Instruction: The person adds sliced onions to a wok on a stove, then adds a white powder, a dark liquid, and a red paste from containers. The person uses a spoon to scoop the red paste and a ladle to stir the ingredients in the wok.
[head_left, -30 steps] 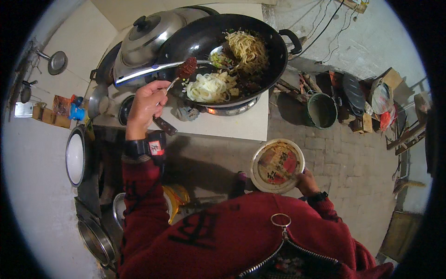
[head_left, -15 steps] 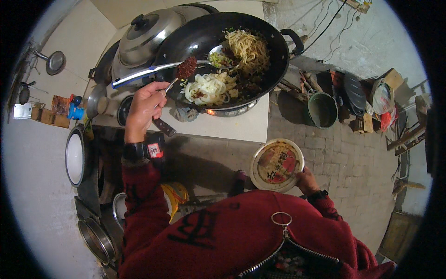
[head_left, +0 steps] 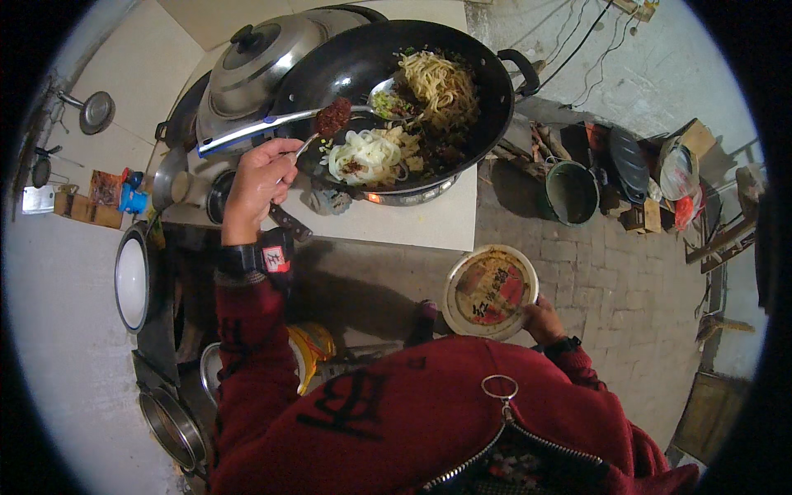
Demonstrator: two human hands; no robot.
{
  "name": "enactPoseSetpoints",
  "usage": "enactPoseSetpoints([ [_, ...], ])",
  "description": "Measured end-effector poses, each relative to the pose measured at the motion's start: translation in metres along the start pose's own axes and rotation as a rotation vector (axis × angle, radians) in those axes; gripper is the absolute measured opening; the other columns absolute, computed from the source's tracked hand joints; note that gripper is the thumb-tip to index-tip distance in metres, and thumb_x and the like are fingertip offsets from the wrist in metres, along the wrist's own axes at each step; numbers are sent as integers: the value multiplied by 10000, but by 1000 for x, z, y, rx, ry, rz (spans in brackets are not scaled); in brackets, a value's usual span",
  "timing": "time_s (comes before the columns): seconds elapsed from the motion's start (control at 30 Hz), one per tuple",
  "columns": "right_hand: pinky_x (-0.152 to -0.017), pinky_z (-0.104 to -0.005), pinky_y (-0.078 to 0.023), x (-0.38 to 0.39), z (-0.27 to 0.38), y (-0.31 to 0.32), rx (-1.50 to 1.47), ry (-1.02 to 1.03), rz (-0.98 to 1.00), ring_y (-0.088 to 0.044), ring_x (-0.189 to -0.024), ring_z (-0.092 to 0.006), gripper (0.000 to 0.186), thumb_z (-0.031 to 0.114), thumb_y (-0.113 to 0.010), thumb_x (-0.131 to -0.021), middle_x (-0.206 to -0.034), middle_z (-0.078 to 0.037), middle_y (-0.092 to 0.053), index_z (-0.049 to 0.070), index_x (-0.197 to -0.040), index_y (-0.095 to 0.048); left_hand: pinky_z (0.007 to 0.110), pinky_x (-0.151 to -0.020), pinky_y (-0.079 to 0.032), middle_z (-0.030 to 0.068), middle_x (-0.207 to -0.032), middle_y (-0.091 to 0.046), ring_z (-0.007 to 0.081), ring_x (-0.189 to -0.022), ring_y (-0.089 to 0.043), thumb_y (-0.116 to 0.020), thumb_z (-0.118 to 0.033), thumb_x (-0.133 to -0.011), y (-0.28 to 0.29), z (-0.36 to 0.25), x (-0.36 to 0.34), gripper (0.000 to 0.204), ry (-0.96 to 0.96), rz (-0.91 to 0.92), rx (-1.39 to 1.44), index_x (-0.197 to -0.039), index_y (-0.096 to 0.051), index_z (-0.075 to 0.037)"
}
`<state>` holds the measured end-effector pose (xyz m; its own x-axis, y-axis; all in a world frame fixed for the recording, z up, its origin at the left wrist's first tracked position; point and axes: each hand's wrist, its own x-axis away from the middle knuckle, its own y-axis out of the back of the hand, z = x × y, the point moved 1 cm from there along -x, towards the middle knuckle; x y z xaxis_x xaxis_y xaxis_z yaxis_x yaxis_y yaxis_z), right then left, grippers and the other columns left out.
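My left hand [head_left: 257, 188] pinches the thin metal handle of a spoon [head_left: 308, 145], heaped with dark red-brown paste [head_left: 333, 117], above the near left part of a black wok [head_left: 330, 76]. Noodles [head_left: 437, 87] lie at the wok's right side, with sliced onion [head_left: 359, 157] and minced pale bits nearer me. A long-handled ladle [head_left: 243, 132] rests across the wok, its bowl holding chopped greens. Low at my right, my right hand [head_left: 544, 322] grips the rim of a round pale tub or lid [head_left: 491, 290] with a red printed top; its depth is hidden.
A knife [head_left: 290, 223] lies at the near edge of the white counter [head_left: 396, 227]. Behind the wok's left side stands a lidded steel pot [head_left: 256, 70]. A dark bucket [head_left: 571, 194] and stacked odds and ends are on the floor at right. Pans [head_left: 169, 425] sit low at left.
Hardly anything differs. The loaded spoon stays over the wok, and the round tub or lid has shifted very slightly left with my right hand.
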<state>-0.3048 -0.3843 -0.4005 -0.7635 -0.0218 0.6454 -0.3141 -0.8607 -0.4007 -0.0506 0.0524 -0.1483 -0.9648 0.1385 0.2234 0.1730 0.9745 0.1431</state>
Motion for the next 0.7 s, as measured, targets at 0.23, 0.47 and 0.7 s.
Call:
enactPoseSetpoints([
  [0.23, -773, -381, -521, 1, 1, 3, 94, -14, 6, -586, -939, -251, 468, 7, -444, -786, -1108, -105, -559, 57, -1250, -403, 196, -381, -267, 3, -632, -482, 30, -426, -336, -512, -97, -872, 0, -3, 0, 260, -20, -20, -21, -1109, -540, 7],
  [0.47, -756, -356, -520, 2, 5, -5, 37, -7, -37, -591, -915, -223, 471, 12, -448, -770, -1092, -90, -573, 56, -1239, -426, 196, -380, -275, 1, -635, -487, 30, -426, -338, -517, -99, -869, 2, 1, 1, 249, 17, -34, -29, -1094, -553, 2],
  [0.7, -768, -360, -522, 0, 5, -6, 52, 23, 36, -592, -913, -231, 461, 23, -435, -792, -1120, -101, -562, 47, -1251, -411, 192, -378, -272, -4, -634, -488, 26, -426, -342, -518, -90, -863, 4, 3, 1, 246, -13, -33, -12, -1086, -558, 5],
])
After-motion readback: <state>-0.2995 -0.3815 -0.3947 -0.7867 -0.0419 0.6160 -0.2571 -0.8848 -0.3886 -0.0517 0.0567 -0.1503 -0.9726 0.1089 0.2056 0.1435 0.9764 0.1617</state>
